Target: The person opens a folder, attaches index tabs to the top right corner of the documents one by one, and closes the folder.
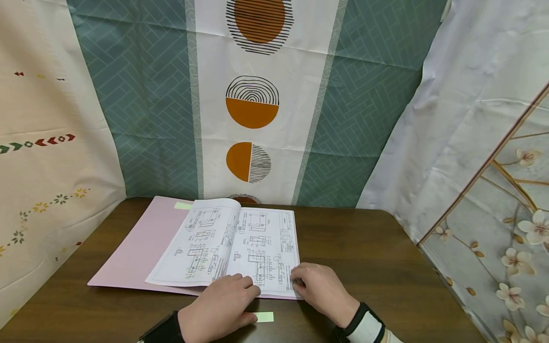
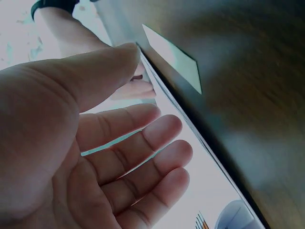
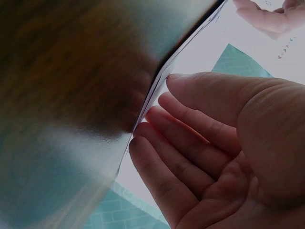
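An open booklet of technical drawings [image 1: 266, 228] lies over a pink folder [image 1: 133, 252] on the dark wooden table. Its left page curls up along the fold. My left hand [image 1: 225, 302] is at the booklet's bottom edge, fingertips on the paper; in the left wrist view its fingers are loosely bent with nothing between them and the thumb. Beside that thumb a pale green sticky strip [image 1: 264, 317] lies on the table. My right hand [image 1: 321, 288] touches the page's lower right corner, thumb and fingertips along the page edge in the right wrist view.
A second pale green strip [image 1: 183, 206] is on the folder near its top edge. Behind the brown table [image 1: 364, 247] hangs a patterned curtain [image 1: 154, 95]. Light floral cloth [image 1: 484, 190] hangs along the right side, and cream cloth [image 1: 47, 119] along the left.
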